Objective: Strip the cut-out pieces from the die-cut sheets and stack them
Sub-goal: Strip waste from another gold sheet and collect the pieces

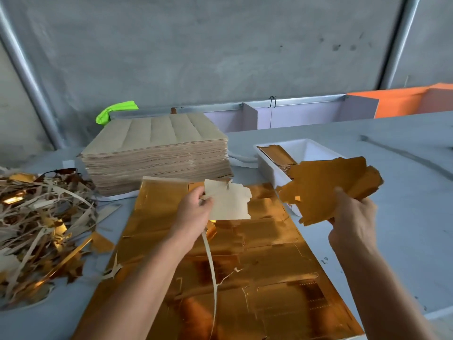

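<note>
A large glossy gold-foil die-cut sheet (257, 266) lies flat on the grey counter (404, 192), its long axis running from the near edge toward the far edge. Its mirror-like surface is scored with rectangular cut lines and torn in places.

The left hand (193, 212) is raised above the far half of the sheet and pinches a pale beige cut-out piece with notched edges (230, 202) between thumb and fingers, matte paper side up. A thin beige waste strip (212, 273) hangs from this hand and trails down across the sheet toward the near edge.

The right hand (353, 217) is raised beside the sheet's right edge and grips a fanned bunch of matte golden-brown cut-out pieces (328, 187), their irregular, stepped outlines pointing left and away from the person. The bunch is held above the near end of a white rectangular tray (269, 165), which holds further gold pieces (277, 157) standing on edge.

At the far side of the counter, behind the sheet, rests a thick stack of beige card sheets with lengthwise creases (157, 153). At the left edge lies a tangled heap of beige and gold waste strips (41, 229). A bright green cloth (115, 111) shows behind the stack.
</note>
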Demonstrator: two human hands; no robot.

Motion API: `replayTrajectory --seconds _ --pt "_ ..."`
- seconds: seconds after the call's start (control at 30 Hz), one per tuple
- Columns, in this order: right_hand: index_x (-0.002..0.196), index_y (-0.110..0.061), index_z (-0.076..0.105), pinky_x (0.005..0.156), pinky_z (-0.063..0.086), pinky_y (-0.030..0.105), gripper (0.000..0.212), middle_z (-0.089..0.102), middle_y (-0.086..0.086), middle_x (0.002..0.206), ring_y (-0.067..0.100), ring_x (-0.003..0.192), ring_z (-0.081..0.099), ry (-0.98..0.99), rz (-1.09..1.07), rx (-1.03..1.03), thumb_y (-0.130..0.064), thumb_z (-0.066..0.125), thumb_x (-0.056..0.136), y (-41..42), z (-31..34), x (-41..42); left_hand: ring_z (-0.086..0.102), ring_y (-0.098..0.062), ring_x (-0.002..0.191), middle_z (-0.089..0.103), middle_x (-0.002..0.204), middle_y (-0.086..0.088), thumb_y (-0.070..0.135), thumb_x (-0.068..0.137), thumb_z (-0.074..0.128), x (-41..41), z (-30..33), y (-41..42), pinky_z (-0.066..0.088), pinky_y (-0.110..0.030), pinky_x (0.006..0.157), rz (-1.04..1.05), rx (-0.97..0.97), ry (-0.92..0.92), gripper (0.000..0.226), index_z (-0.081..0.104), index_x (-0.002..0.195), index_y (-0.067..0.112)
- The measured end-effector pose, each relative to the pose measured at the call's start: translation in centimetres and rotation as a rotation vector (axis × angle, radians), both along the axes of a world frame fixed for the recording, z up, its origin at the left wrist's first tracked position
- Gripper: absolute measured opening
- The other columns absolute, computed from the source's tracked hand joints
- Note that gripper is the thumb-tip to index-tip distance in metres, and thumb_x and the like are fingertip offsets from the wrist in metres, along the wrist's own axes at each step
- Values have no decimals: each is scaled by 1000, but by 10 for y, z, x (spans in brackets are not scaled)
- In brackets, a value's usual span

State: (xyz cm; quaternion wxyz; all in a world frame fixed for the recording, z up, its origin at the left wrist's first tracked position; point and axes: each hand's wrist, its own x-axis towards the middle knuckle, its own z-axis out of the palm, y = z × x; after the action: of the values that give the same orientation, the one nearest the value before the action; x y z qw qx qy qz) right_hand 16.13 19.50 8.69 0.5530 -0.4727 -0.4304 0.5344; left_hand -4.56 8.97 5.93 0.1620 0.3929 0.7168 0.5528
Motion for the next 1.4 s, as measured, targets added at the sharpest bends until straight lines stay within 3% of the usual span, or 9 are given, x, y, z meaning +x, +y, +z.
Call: replayTrajectory --seconds 0.23,0.47,0.67,0.8,0.83,0.87,1.0,1.2,1.4 --pt "126 -21 44 98 43 42 29 55 2 123 26 111 56 142 -20 0 -30 48 98 1 2 2 54 -7 77 60 97 3 12 95 53 -2 0 1 43 -13 55 99 -20 2 16 58 93 27" --pt "118 -21 46 95 40 43 18 54 -11 94 22 99 48 124 38 -53 -19 43 101 -7 -8 -21 61 -14 89 57 109 4 11 95 50 39 -15 -3 55 -25 75 -101 -219 779 60 27 144 37" --pt "105 -22 43 86 39 39 4 49 -14 81 21 93 46 103 18 -99 -21 41 101 -19 -11 -37 54 -14 99 50 122 -3 76 76 47 78 -41 15 46 -22 76 27 -406 886 79 56 125 15" --pt "87 -24 45 91 44 44 15 34 -15 77 11 79 37 125 62 -158 -22 42 101 -28 -9 -42 48 -8 88 49 113 1 69 82 46 89 -50 30 40 -16 70 118 -412 830 62 58 119 20" --pt "81 -23 44 90 45 44 19 48 -8 114 25 111 43 135 62 -173 -21 43 100 -28 -8 -43 44 -5 82 48 102 5 62 88 45 89 -51 31 36 -13 64 138 -368 799 51 60 114 22" --pt "80 -23 43 88 45 42 21 55 -8 82 20 75 57 146 71 -188 -22 44 100 -29 -7 -42 42 -2 77 47 93 9 54 92 43 87 -50 32 33 -12 57 156 -331 779 41 62 110 22" --pt "85 -20 44 85 43 41 16 46 -15 75 20 79 49 135 42 -178 -22 44 100 -20 -3 -28 53 -3 73 63 94 5 41 98 38 72 -53 27 33 -8 47 233 -321 756 33 63 98 19" --pt "126 -19 50 86 43 38 27 52 -3 103 19 91 51 79 -94 -129 -24 45 100 -1 4 4 65 -10 90 66 113 -3 37 96 47 40 -51 11 32 -9 44 281 -473 724 29 64 106 15" --pt "103 -18 47 77 38 35 7 53 -2 86 18 74 52 -31 -128 4 -22 42 100 0 2 11 53 -10 115 54 133 5 43 78 71 15 -18 -4 38 -17 82 -129 -400 463 57 53 129 25"
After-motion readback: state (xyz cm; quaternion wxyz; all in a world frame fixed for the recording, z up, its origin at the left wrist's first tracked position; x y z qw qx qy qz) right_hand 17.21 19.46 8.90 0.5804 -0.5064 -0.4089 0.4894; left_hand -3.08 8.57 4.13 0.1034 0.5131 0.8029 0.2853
